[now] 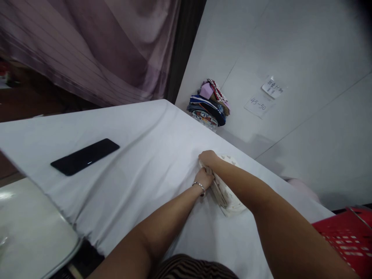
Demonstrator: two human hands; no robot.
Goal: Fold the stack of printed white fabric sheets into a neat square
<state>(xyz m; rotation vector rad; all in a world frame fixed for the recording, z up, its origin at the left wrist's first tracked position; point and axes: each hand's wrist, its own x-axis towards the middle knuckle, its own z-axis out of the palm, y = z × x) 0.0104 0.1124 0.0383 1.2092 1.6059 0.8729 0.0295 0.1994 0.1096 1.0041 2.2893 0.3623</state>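
A folded pale cloth with small printed marks (232, 197) lies on the white-covered table (139, 162), right of its middle. My left hand (204, 177), with a silver bracelet on the wrist, is closed on the cloth's left folded edge. Just beyond it, my right hand (209, 158) is closed at the far end of the same cloth, its fingers curled down and partly hidden. The two hands are close together, and my right forearm passes over part of the cloth.
A black phone (85, 156) lies on the table's left part. Folded clothes (207, 104) are stacked beyond the far edge, by a wall with paper labels (259, 105). A red basket (348, 240) stands at right, a white seat-like surface (31, 228) at lower left.
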